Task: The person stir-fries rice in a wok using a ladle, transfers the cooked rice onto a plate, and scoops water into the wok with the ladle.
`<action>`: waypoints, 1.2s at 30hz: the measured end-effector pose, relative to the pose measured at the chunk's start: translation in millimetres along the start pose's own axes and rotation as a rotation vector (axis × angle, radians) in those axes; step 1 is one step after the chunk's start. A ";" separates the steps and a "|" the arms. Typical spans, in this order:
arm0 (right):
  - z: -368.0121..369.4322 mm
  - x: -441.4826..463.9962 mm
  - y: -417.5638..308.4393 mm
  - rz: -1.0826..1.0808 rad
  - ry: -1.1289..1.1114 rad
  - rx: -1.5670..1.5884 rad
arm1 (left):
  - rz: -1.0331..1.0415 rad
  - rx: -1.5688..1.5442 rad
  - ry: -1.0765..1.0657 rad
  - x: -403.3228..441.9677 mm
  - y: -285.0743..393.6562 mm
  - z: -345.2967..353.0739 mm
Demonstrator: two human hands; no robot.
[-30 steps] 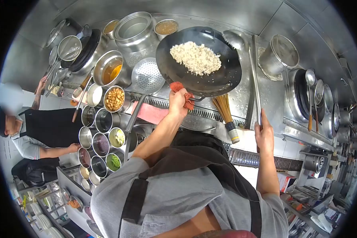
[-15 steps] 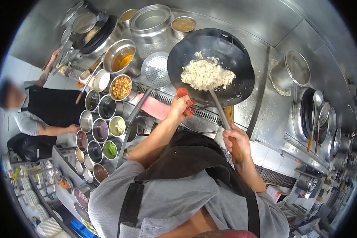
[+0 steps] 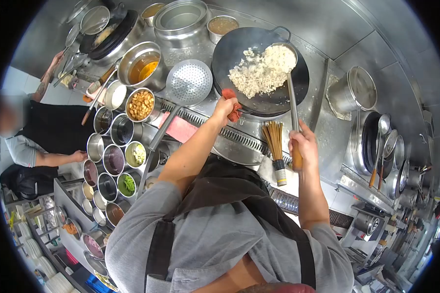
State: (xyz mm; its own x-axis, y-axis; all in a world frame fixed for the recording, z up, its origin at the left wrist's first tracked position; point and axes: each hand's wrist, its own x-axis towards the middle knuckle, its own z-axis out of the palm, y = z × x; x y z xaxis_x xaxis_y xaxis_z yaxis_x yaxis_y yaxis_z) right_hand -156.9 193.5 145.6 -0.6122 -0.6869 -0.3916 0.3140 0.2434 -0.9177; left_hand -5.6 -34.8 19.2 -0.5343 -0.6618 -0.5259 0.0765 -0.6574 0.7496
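My left hand [image 3: 223,110] is closed around a folded red cloth [image 3: 232,103] at the near rim of the black wok [image 3: 225,53]; the cloth covers whatever grip lies under it. In my right hand [image 3: 305,145] is the wooden handle of a long ladle [image 3: 293,100]. Its bowl is at the far right of the wok, heaped with fried rice [image 3: 259,75]. More rice spreads over the middle of the wok, and faint steam shows there. A bamboo wok brush [image 3: 274,141] stands between my hands, just in front of the stove.
Left of the wok lie a perforated skimmer [image 3: 189,80] and a pot of oil [image 3: 141,66]. Several ingredient tins [image 3: 113,160] stand at the left, near a co-worker [image 3: 58,127]. A strainer pot [image 3: 354,90] is at the right.
The ladle has moved from the near middle of the wok to its far right, turning more upright. Rice has shifted that way. The wok brush has come into fuller view.
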 end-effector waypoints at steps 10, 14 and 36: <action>-14.2 12.1 -14.2 -0.432 0.166 -0.986 | -0.024 0.045 0.007 13.9 -8.5 -1.4; -7.5 -0.1 -10.1 -0.463 0.206 -1.092 | -0.038 0.038 -0.022 18.8 -13.3 -5.2; -9.3 5.2 65.7 -0.282 0.052 -1.160 | -0.073 0.089 -0.090 18.4 -10.6 -6.4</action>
State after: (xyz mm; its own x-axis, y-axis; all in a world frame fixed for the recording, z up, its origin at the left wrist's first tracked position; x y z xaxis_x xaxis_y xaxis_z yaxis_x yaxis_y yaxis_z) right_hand -146.2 212.2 82.6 -0.5917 -0.7932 -0.1442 -0.6625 0.5803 -0.4737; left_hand -10.8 -42.3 -1.0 -0.6096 -0.5756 -0.5451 -0.0386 -0.6652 0.7456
